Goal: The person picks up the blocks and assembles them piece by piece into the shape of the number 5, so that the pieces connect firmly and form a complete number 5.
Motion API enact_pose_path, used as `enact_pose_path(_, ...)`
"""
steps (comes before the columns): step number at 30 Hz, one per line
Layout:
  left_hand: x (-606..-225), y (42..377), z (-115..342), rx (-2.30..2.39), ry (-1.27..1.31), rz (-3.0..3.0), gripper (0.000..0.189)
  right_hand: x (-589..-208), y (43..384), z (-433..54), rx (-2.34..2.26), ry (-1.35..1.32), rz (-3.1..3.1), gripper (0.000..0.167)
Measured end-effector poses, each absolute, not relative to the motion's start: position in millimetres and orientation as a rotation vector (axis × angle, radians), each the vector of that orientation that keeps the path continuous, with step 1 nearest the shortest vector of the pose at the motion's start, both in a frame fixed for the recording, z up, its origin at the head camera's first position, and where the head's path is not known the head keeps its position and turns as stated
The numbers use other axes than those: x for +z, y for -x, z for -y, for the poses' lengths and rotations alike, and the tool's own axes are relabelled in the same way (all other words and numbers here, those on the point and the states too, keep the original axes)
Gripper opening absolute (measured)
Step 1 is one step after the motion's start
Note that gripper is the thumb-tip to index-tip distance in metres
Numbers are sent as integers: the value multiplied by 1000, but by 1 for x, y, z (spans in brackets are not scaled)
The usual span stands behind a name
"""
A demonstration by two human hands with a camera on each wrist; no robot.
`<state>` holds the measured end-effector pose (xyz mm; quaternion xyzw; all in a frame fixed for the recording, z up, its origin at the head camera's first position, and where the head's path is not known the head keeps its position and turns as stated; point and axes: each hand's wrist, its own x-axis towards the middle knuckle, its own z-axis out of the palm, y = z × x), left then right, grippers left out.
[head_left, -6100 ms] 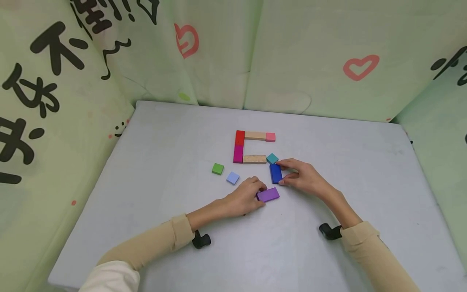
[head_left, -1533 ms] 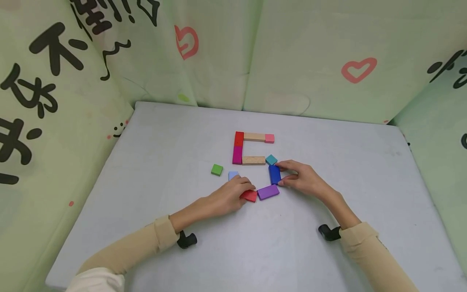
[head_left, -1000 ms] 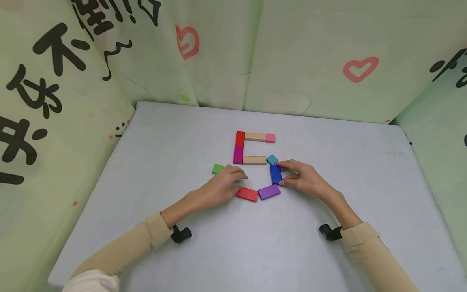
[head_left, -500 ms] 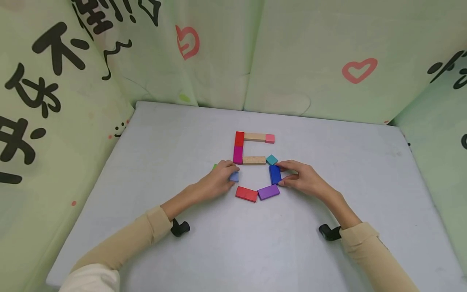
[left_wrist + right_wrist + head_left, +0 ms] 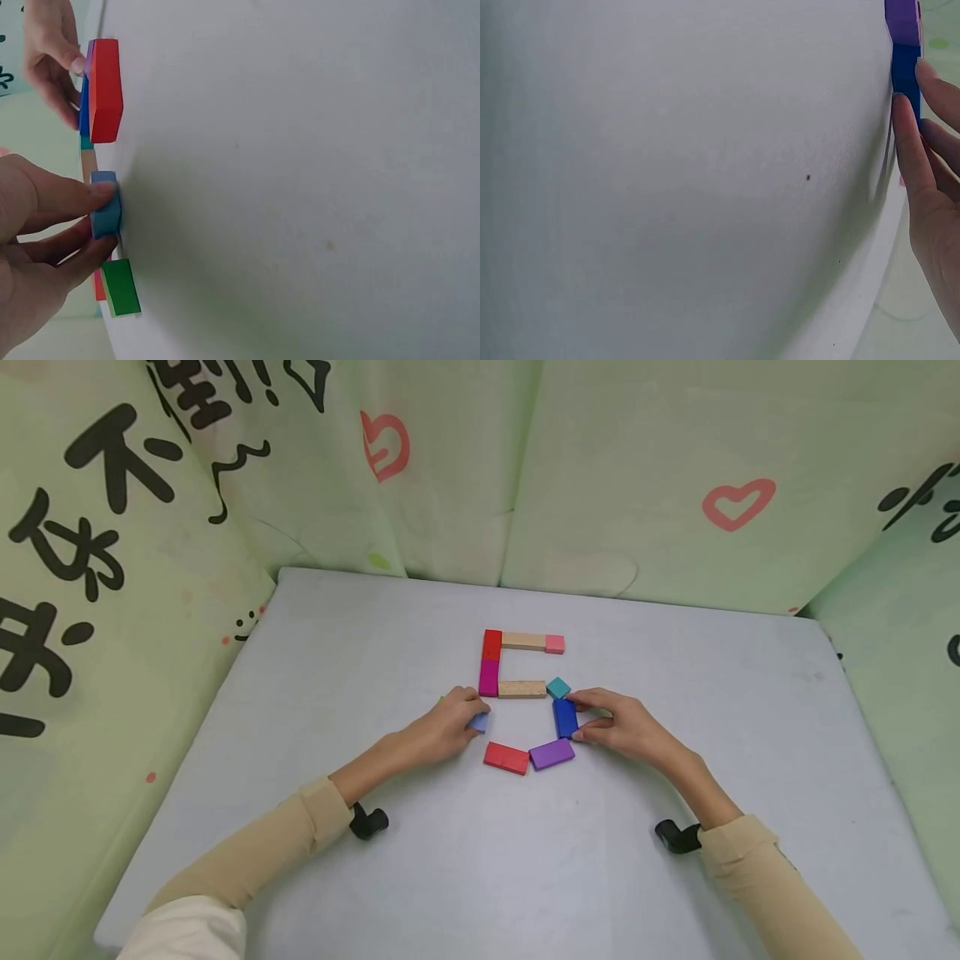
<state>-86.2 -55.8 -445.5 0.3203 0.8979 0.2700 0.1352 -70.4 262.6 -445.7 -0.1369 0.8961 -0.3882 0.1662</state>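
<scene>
My left hand [image 5: 442,727] pinches a small light blue block [image 5: 106,204] between thumb and fingers, left of the other blocks. Just beyond that hand sits a green block [image 5: 121,287], almost hidden in the head view. My right hand [image 5: 626,724] holds a dark blue block [image 5: 566,718] at its right side, thumb and fingertips at its two ends. A purple block [image 5: 552,754] lies below the dark blue one, and a red block [image 5: 507,758] continues the row to the left. A teal block [image 5: 558,687], turned cornerwise, sits at the dark blue block's top.
Farther back, a bright red block [image 5: 491,644] and a magenta block [image 5: 489,678] form a column. Wooden blocks [image 5: 523,642] run right from its top and bottom, the upper one ending in a pink block [image 5: 555,645]. A printed curtain stands behind the white table [image 5: 360,627].
My left hand set the purple block by the dark blue one, then the red block beside it, and moved back left to grasp the light blue block. My right hand stayed at the dark blue block.
</scene>
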Motion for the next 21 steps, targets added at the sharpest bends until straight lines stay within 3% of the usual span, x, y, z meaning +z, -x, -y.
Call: enact_pose_path(21,-443,86,69,707,-1233,-2418,34,-447,71,-264,-1108,378,-2527,59)
